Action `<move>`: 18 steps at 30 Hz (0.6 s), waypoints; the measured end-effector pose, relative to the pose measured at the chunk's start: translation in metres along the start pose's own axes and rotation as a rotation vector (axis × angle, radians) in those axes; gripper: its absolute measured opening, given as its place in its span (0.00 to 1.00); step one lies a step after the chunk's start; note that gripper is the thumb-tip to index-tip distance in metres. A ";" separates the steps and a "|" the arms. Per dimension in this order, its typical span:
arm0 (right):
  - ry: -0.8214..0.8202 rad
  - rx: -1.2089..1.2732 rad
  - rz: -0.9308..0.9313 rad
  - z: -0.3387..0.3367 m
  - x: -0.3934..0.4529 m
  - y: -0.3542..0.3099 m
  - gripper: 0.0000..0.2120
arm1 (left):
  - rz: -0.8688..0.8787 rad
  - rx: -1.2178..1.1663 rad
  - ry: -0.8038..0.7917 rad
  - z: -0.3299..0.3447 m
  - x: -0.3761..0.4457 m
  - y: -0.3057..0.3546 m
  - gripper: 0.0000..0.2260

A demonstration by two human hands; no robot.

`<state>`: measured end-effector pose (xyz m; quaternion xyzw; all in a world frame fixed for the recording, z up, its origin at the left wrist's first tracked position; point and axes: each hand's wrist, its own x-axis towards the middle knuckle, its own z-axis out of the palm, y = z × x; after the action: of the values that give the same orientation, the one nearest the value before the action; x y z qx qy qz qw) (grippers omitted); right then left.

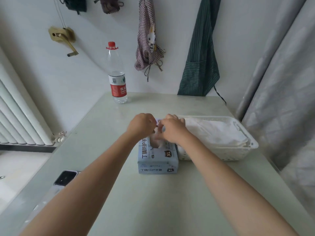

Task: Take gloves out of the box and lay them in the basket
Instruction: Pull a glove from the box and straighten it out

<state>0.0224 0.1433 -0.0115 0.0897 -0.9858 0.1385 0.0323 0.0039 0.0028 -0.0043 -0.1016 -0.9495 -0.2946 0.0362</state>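
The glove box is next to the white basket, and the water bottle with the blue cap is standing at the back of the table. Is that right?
Almost. The head view shows the water bottle has a red cap, not a blue one. The rest holds: the glove box sits beside the white basket, and the bottle stands upright at the back of the table.

1. The box has "XL" on its top and again on its front face.
2. Its top reads "丁腈防护手", the rest hidden by the hands; the front line is blurred.
3. The bottle has a red label reading "农夫", cut off at the edge.
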 end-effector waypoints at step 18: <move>0.020 -0.175 -0.012 0.010 -0.005 -0.020 0.07 | 0.046 -0.127 -0.225 0.009 -0.019 -0.032 0.31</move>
<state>0.0308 0.1227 -0.0161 0.0912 -0.9932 0.0525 0.0507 0.0155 -0.0205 -0.0320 -0.1580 -0.9245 -0.3398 -0.0703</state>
